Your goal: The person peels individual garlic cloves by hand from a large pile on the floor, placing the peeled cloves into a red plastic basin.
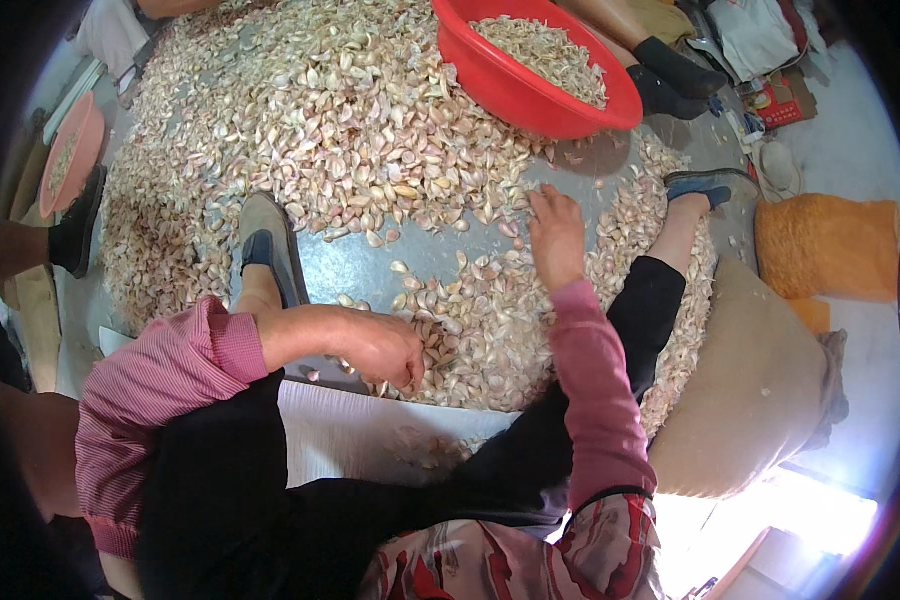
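Loose garlic cloves (487, 300) lie in a smaller heap between my legs. At its near left side my left hand (386, 349) bends down, its fingertips among the cloves; whether they grip one is hidden. Farther off, my right hand (556, 232) reaches to the near right edge of a large spread of garlic cloves (360, 112). Its curled fingers are at the cloves and pale skins there, and what lies under them cannot be made out. A strip of bare grey floor (352, 259) shows between the two heaps, left of my right hand.
A red plastic basin (495, 94) of garlic skins stands tilted at the far right of the spread. Another person's socked feet (671, 79) are beside it. A pink basin (71, 157) is at left. Filled sacks (742, 382) lie at right, beside my leg.
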`<state>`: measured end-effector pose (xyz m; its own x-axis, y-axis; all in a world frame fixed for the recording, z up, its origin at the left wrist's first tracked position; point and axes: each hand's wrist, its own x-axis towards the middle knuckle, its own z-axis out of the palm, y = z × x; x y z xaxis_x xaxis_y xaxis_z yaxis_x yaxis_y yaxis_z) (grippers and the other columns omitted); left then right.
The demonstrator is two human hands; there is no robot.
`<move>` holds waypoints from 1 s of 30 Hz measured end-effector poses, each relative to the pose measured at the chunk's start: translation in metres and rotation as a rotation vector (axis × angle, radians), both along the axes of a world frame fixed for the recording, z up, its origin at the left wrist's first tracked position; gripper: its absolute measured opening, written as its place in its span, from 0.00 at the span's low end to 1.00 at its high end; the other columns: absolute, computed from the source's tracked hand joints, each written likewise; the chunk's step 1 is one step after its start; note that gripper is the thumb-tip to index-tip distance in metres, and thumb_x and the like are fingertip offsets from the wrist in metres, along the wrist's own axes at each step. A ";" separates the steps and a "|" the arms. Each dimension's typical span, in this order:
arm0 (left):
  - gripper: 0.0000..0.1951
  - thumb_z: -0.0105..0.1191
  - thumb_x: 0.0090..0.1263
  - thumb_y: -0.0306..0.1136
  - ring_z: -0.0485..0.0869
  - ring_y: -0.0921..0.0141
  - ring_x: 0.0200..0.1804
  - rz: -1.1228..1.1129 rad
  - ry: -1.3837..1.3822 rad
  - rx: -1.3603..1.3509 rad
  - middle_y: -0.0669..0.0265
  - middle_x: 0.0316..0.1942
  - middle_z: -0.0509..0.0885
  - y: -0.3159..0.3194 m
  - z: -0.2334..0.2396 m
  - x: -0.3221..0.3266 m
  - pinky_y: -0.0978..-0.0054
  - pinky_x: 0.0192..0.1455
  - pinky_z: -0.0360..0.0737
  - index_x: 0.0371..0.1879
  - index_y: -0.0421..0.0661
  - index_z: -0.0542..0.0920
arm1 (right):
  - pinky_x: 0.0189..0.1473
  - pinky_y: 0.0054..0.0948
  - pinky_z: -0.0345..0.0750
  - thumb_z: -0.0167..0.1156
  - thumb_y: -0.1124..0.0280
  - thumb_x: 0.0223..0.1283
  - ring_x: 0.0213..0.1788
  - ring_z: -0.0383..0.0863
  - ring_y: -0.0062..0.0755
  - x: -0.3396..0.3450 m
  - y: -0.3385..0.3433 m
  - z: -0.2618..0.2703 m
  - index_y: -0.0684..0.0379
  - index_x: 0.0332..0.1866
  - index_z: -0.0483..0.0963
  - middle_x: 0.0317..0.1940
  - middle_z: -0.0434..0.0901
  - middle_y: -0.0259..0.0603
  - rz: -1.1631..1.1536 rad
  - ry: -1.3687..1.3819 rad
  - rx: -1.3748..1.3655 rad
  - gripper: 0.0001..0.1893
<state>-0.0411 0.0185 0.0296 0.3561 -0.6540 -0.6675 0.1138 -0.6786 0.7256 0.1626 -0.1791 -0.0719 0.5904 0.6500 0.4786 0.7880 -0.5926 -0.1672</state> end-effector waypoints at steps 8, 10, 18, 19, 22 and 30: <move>0.15 0.51 0.65 0.36 0.84 0.64 0.34 -0.025 -0.089 -0.003 0.59 0.35 0.87 -0.001 -0.004 0.000 0.65 0.40 0.77 0.48 0.49 0.85 | 0.48 0.40 0.77 0.60 0.72 0.56 0.48 0.78 0.43 -0.023 0.039 0.010 0.52 0.53 0.77 0.46 0.77 0.43 -0.008 0.388 -0.146 0.17; 0.15 0.51 0.65 0.36 0.84 0.62 0.35 -0.037 -0.071 -0.005 0.59 0.35 0.87 -0.003 -0.010 -0.002 0.65 0.41 0.77 0.48 0.48 0.85 | 0.47 0.39 0.78 0.60 0.71 0.57 0.47 0.79 0.42 -0.035 0.072 0.007 0.49 0.57 0.75 0.46 0.76 0.42 0.062 0.341 -0.065 0.20; 0.13 0.49 0.65 0.35 0.83 0.58 0.38 -0.198 -0.177 -0.021 0.57 0.34 0.86 -0.002 0.002 -0.003 0.61 0.42 0.76 0.43 0.46 0.85 | 0.47 0.39 0.79 0.58 0.75 0.56 0.43 0.80 0.45 -0.073 0.051 0.004 0.49 0.59 0.74 0.47 0.75 0.45 0.149 0.529 -0.117 0.22; 0.13 0.49 0.65 0.35 0.83 0.58 0.37 -0.218 -0.206 -0.067 0.57 0.33 0.86 -0.002 -0.003 -0.007 0.61 0.42 0.76 0.42 0.46 0.85 | 0.46 0.41 0.79 0.57 0.76 0.57 0.42 0.81 0.47 -0.076 0.042 0.005 0.50 0.57 0.75 0.45 0.76 0.46 0.130 0.538 -0.050 0.21; 0.14 0.48 0.63 0.33 0.82 0.60 0.34 -0.262 -0.220 -0.182 0.57 0.30 0.86 -0.003 -0.006 -0.009 0.61 0.40 0.76 0.43 0.47 0.85 | 0.44 0.40 0.79 0.58 0.75 0.57 0.41 0.81 0.47 -0.074 0.025 0.010 0.52 0.53 0.76 0.41 0.78 0.45 0.081 0.495 -0.005 0.17; 0.17 0.49 0.62 0.31 0.82 0.63 0.34 -0.150 -0.015 -0.077 0.57 0.30 0.85 -0.003 0.001 -0.008 0.61 0.40 0.76 0.48 0.50 0.85 | 0.39 0.40 0.79 0.60 0.77 0.55 0.38 0.81 0.47 -0.105 0.063 0.000 0.56 0.47 0.77 0.36 0.78 0.44 0.286 0.474 0.066 0.13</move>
